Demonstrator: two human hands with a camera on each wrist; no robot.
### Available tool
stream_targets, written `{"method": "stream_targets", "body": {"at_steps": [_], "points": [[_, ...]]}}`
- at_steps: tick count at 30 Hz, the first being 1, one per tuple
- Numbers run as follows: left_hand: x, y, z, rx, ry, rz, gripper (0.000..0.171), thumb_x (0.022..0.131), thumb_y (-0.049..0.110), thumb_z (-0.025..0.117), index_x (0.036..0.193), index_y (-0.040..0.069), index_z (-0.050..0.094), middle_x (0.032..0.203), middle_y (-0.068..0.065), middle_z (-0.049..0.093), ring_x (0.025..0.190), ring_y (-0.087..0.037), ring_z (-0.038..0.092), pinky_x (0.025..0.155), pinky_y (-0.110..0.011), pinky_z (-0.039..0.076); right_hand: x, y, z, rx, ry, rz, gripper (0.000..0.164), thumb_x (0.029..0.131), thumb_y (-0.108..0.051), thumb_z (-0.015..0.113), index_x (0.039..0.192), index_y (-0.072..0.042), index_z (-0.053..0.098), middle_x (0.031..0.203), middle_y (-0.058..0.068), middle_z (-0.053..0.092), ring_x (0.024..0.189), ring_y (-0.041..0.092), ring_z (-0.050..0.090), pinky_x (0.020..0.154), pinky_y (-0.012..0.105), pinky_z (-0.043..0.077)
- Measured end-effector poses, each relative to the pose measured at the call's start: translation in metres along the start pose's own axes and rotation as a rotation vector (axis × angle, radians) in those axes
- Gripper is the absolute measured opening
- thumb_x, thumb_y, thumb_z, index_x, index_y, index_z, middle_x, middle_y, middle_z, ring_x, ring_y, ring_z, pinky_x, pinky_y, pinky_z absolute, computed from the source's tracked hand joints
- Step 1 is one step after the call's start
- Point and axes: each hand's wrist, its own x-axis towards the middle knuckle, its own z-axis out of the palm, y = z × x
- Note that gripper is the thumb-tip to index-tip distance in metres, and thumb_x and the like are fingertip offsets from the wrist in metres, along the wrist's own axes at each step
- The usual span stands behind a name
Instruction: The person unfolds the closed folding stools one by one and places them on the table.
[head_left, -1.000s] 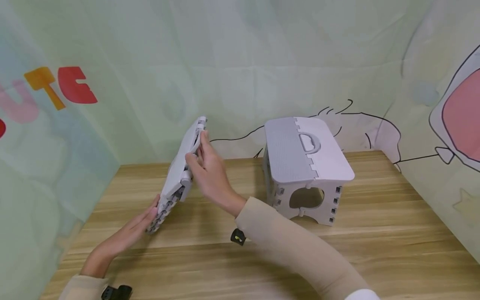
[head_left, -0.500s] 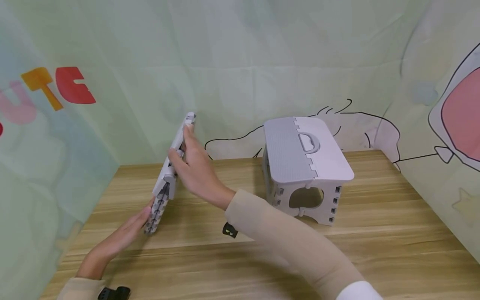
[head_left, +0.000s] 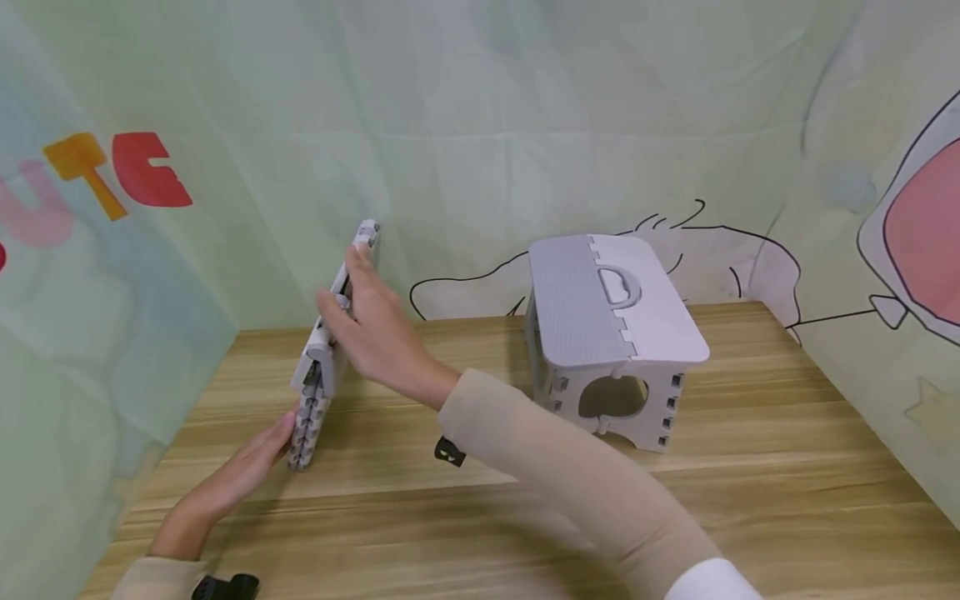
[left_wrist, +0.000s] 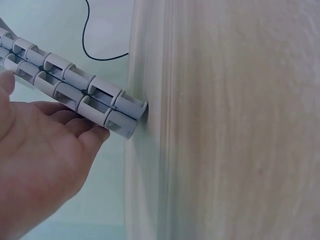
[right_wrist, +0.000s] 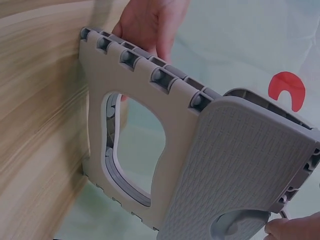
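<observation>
A grey and white folding stool (head_left: 306, 429), folded nearly flat, stands on edge at the left of the table, leaning slightly. My right hand (head_left: 382, 333) grips its upper edge by the seat halves, thumb on the near side. My left hand (head_left: 232, 479) lies with fairly straight fingers against the stool's lower left side. In the left wrist view the fingers pass behind the hinged leg edge (left_wrist: 75, 82). The right wrist view shows the textured seat half (right_wrist: 240, 145), the leg panel (right_wrist: 175, 117) with its oval cutout, and a fingertip (right_wrist: 295, 227) by the handle.
A second folding stool (head_left: 577, 308) stands unfolded on the wooden table (head_left: 420, 533), right of centre. A printed cloth backdrop (head_left: 465, 150) hangs close behind the table and along both sides.
The folded stool has swung from a rightward slant to nearly upright, its seat halves folding closer together. My right hand has moved left with it; my left hand has barely shifted.
</observation>
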Motion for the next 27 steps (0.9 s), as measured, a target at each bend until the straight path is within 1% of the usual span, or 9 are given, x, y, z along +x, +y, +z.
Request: {"method": "stream_targets", "body": {"at_steps": [3, 7, 9, 10, 11, 14, 16, 22, 27], "points": [[0.0, -0.001, -0.001, 0.026, 0.015, -0.015, 0.064, 0.112, 0.033, 0.013, 0.149, -0.018, 0.001, 0.153, -0.043, 0.0, 0.14, -0.056, 0.008, 0.096, -0.005, 0.028, 0.001, -0.001, -0.001, -0.005, -0.014, 0.007, 0.067, 0.108, -0.039, 0.037, 0.159, -0.003, 0.01, 0.165, 0.007, 0.001, 0.146, 0.002, -0.002, 0.115, 0.017, 0.004], [0.0, -0.001, -0.002, 0.041, 0.015, -0.072, 0.068, 0.111, 0.036, 0.012, 0.148, -0.02, 0.002, 0.153, -0.043, 0.001, 0.139, -0.058, 0.011, 0.102, -0.014, 0.032, 0.004, -0.002, -0.002, -0.041, -0.041, 0.023, 0.068, 0.108, -0.042, 0.035, 0.159, -0.005, 0.01, 0.165, 0.005, 0.0, 0.145, 0.001, -0.003, 0.115, 0.016, 0.004], [0.0, 0.0, -0.002, 0.039, 0.007, -0.089, 0.069, 0.111, 0.037, 0.01, 0.148, -0.021, 0.001, 0.152, -0.044, 0.001, 0.138, -0.059, 0.011, 0.109, -0.028, 0.033, 0.006, -0.004, -0.001, -0.063, -0.056, 0.03, 0.068, 0.108, -0.044, 0.034, 0.159, -0.006, 0.01, 0.165, 0.004, -0.001, 0.145, 0.001, -0.003, 0.115, 0.016, 0.004], [0.0, 0.0, -0.003, 0.033, 0.002, -0.098, 0.07, 0.111, 0.038, 0.01, 0.148, -0.021, 0.0, 0.153, -0.044, 0.001, 0.138, -0.059, 0.011, 0.109, -0.028, 0.033, 0.007, -0.004, -0.001, -0.078, -0.063, 0.032, 0.068, 0.108, -0.044, 0.034, 0.159, -0.007, 0.01, 0.165, 0.003, -0.001, 0.145, 0.001, -0.003, 0.115, 0.016, 0.004], [0.0, 0.0, -0.003, 0.027, 0.001, -0.102, 0.07, 0.111, 0.038, 0.009, 0.148, -0.021, 0.0, 0.153, -0.043, 0.0, 0.138, -0.059, 0.01, 0.106, -0.022, 0.034, 0.008, -0.005, -0.001, -0.089, -0.071, 0.034, 0.068, 0.108, -0.045, 0.033, 0.159, -0.007, 0.01, 0.165, 0.002, -0.002, 0.145, 0.001, -0.003, 0.115, 0.016, 0.003], [-0.002, 0.0, -0.004, -0.007, 0.001, -0.073, 0.07, 0.111, 0.037, 0.009, 0.146, -0.023, -0.002, 0.151, -0.045, -0.001, 0.137, -0.06, 0.008, 0.104, -0.017, 0.034, 0.012, -0.01, 0.002, -0.113, -0.085, 0.037, 0.068, 0.108, -0.046, 0.032, 0.159, -0.008, 0.01, 0.164, -0.001, -0.003, 0.146, 0.001, -0.003, 0.114, 0.015, 0.002], [-0.004, -0.001, -0.005, -0.032, 0.004, -0.058, 0.07, 0.111, 0.036, 0.009, 0.146, -0.023, -0.004, 0.151, -0.045, -0.002, 0.137, -0.06, 0.007, 0.095, -0.006, 0.03, 0.015, -0.013, 0.004, -0.115, -0.087, 0.038, 0.067, 0.108, -0.046, 0.033, 0.159, -0.008, 0.011, 0.164, -0.002, -0.004, 0.146, 0.002, -0.003, 0.115, 0.016, 0.003], [-0.002, -0.002, -0.002, -0.059, -0.001, -0.042, 0.071, 0.111, 0.036, 0.008, 0.144, -0.025, -0.005, 0.15, -0.047, -0.004, 0.136, -0.061, 0.005, 0.095, -0.006, 0.029, 0.019, -0.015, 0.009, -0.084, -0.057, 0.057, 0.065, 0.108, -0.043, 0.036, 0.159, -0.007, 0.017, 0.164, -0.001, 0.003, 0.147, 0.003, 0.002, 0.115, 0.017, 0.005], [-0.002, -0.002, -0.005, -0.083, -0.007, -0.038, 0.072, 0.11, 0.038, 0.007, 0.145, -0.023, -0.008, 0.151, -0.045, -0.007, 0.137, -0.06, 0.001, 0.095, -0.004, 0.028, 0.025, -0.019, 0.011, -0.113, -0.058, 0.04, 0.063, 0.108, -0.043, 0.035, 0.158, -0.007, 0.019, 0.164, -0.003, 0.005, 0.146, 0.0, 0.001, 0.114, 0.014, 0.004]]}}
